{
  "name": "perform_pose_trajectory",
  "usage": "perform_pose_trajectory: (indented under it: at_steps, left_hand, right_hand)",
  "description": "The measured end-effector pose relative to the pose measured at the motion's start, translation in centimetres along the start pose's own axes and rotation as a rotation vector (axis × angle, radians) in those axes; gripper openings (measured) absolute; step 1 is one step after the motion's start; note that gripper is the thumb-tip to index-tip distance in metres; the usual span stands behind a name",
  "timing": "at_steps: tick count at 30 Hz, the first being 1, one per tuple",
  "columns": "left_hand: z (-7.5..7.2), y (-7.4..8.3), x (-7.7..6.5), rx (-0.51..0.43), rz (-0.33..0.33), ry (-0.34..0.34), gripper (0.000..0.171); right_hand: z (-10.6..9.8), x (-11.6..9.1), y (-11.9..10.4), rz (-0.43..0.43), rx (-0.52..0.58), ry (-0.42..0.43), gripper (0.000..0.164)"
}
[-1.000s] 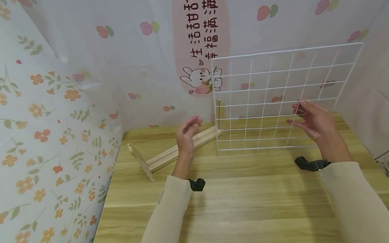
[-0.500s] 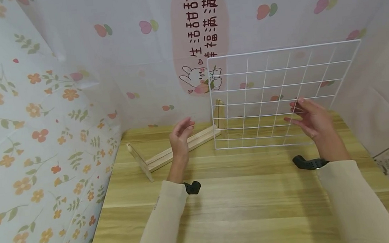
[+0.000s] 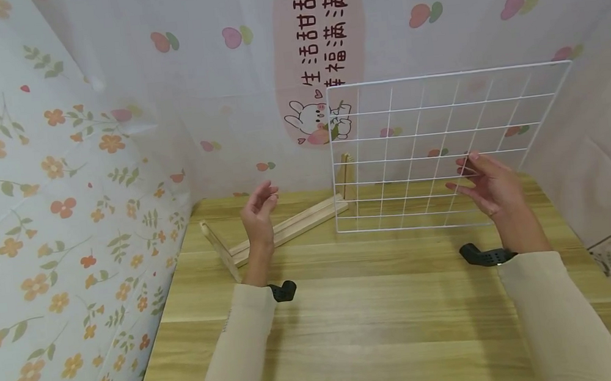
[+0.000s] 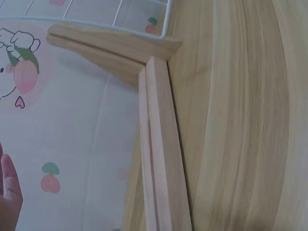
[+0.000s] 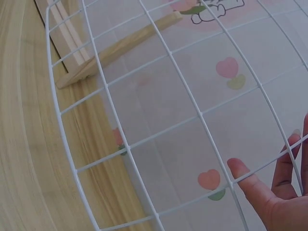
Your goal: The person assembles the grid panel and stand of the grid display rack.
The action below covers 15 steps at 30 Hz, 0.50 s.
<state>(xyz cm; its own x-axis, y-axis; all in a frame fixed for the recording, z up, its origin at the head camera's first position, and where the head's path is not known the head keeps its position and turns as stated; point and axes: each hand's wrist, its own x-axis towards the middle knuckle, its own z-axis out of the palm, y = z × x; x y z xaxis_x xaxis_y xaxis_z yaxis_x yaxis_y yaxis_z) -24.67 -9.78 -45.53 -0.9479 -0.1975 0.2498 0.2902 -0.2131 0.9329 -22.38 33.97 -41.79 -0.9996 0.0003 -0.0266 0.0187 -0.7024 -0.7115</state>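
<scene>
Near the wooden stand [image 3: 308, 218], your L hand [image 3: 257, 219] hovers w/ grip loose, part-curled; R hand [image 3: 497, 189] pinches the wire grid [image 3: 416, 135].

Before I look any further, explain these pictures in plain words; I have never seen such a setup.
No machine is at work here, just a person's two bare hands. The widest picture comes from a camera worn on the head, looking forward and down. The other two come from cameras worn on the left and right wrists; the black pieces at the wrists are probably part of that gear.

The right hand holds a white wire grid up, its fingers at the wires. The left hand holds nothing. Near it, a wooden stand with a grooved bar rests on the wood-grained table. Behind everything hangs a printed cloth.
</scene>
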Motion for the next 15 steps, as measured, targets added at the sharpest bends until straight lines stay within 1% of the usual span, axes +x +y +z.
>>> perform_pose_trajectory:
  at_steps: [4, 8, 15]
  left_hand:
    - [-0.9, 0.2, 0.1, 0.02, 0.018, 0.028, 0.031]
    - [-1.9, 0.3, 0.3, 0.02, 0.038, 0.056, 0.03]
    - [-3.1, 1.2, 0.5, 0.026, 0.054, 0.128, 0.029]
  right_hand:
    - [-0.1, 0.0, 0.0, 0.007, 0.006, 0.008, 0.022]
    - [-0.3, 0.0, -0.1, 0.007, 0.007, 0.015, 0.02]
    - [-0.5, -0.2, -0.3, -0.01, -0.001, 0.006, 0.02]
